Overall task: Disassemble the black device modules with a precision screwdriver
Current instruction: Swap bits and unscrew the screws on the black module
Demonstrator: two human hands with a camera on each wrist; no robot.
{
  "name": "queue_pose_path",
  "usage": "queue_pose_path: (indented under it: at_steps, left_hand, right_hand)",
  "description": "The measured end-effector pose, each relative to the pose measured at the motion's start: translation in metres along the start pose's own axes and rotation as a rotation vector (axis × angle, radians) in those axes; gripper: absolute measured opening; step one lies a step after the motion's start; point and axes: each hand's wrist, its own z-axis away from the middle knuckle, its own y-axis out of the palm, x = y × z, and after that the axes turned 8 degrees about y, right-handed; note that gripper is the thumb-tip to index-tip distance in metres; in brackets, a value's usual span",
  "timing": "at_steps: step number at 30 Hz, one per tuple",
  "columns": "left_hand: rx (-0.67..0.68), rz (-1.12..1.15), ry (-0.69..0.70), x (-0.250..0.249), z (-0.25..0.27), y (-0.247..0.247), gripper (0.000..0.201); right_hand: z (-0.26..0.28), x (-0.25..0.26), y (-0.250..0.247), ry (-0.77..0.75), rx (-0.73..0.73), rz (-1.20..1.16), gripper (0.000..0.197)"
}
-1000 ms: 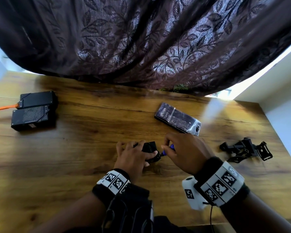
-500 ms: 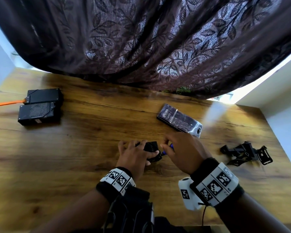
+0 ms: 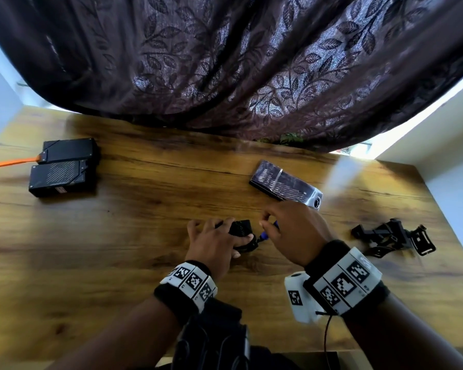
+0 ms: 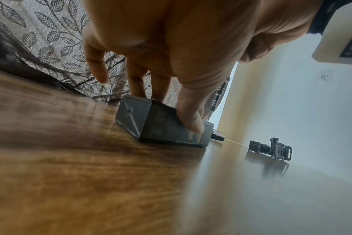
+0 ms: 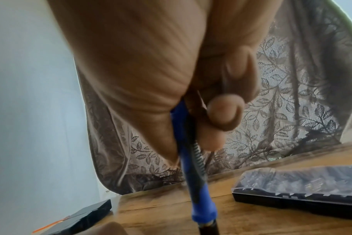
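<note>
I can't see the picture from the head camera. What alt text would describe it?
On a wooden table, a person's left hand holds a small black device module while the right hand grips a blue-handled precision screwdriver against it. Behind lie a clear-lidded bit case, two black boxes and a dark leaf-patterned curtain.

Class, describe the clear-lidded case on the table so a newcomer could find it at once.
Start at the wooden table under the dark leaf-patterned curtain. Just beyond the right hand, toward the curtain, lies the bit case, flat and at an angle. Unlike the matte black modules at far left, its glossy transparent lid shows rows of metal bits.
</note>
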Motion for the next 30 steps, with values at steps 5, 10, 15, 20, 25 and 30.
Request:
queue_pose_path:
  at_steps: [5,10,15,20,25,30]
  left_hand:
    - [0.017,-0.011,0.000,0.000,-0.003,-0.001,0.057]
    - [0.019,-0.008,0.005,0.001,-0.002,0.000,0.054]
    - [0.016,0.002,0.004,0.001,-0.002,0.000,0.053]
    - [0.010,0.005,0.004,-0.001,-0.001,-0.002,0.054]
    - [0.013,0.005,0.002,-0.002,-0.001,-0.004,0.055]
    - [0.014,-0.002,-0.004,-0.003,-0.001,-0.004,0.056]
  right_hand:
    - [0.002,-0.003,-0.003,-0.038,0.036,0.035,0.022]
    - [0.004,-0.007,-0.002,-0.061,0.100,-0.025,0.024]
    - [0.003,-0.009,0.002,-0.017,0.027,-0.012,0.010]
    - [0.002,-0.010,0.001,-0.053,0.069,0.000,0.014]
    - [-0.001,-0.013,0.004,-0.097,0.077,-0.003,0.009]
    - [-0.005,-0.013,0.004,-0.101,0.050,-0.030,0.004]
